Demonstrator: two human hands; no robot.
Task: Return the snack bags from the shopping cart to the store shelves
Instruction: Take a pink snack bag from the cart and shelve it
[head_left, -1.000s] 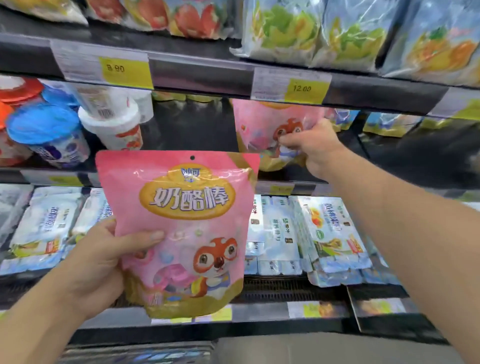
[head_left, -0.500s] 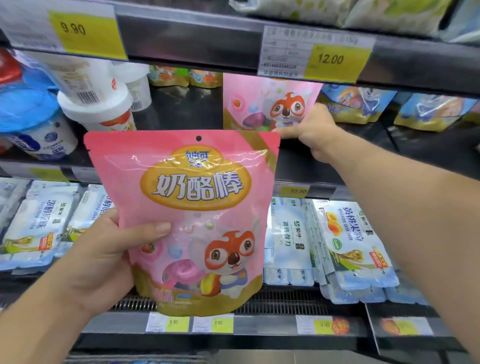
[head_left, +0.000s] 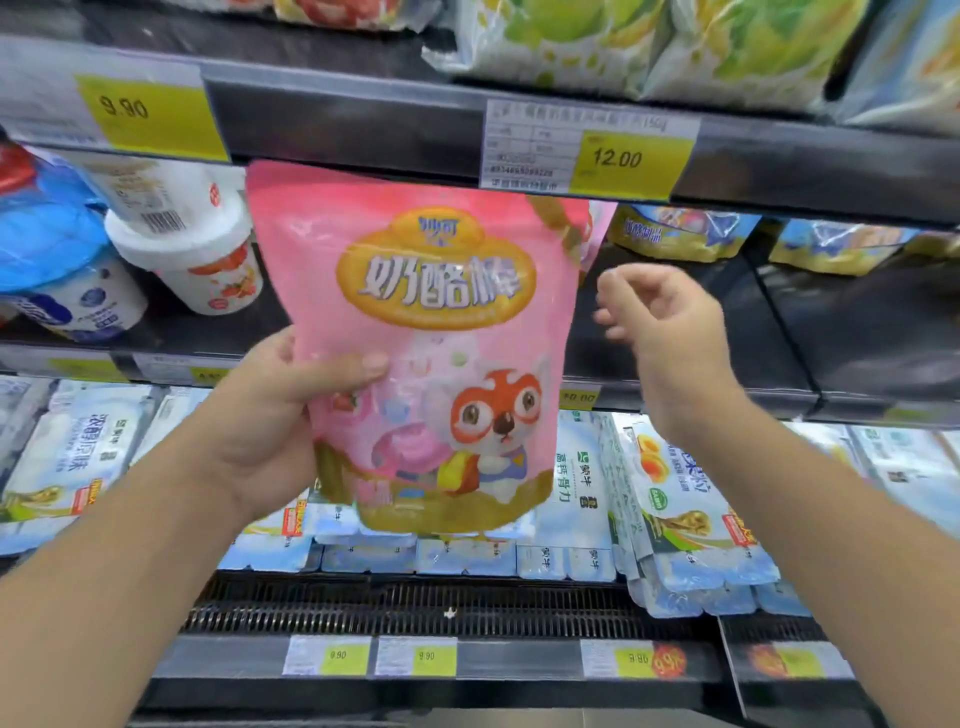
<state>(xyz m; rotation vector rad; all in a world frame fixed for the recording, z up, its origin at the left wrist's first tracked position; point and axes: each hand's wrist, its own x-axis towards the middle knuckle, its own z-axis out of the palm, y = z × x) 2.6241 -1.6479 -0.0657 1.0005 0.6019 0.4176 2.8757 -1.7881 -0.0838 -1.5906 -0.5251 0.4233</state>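
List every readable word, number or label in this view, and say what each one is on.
"奶酪棒": front of the pink snack bag in the left hand.
"9.90": yellow price tag, upper shelf edge, left.
"12.00": yellow price tag, upper shelf edge, right.
"9.90": two small tags on the bottom rail.
Fine print on the tags and the blue-white packs: too blurred.

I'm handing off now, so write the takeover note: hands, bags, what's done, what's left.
Left hand: grip shut on the pink foil snack bag with the fox cartoon, held upright before the middle shelf.
Right hand: empty, fingers loosely curled, beside the bag.
Done: a matching pink bag peeks out on that shelf behind the held one.
Left: shelve the held bag. Cart not in view.
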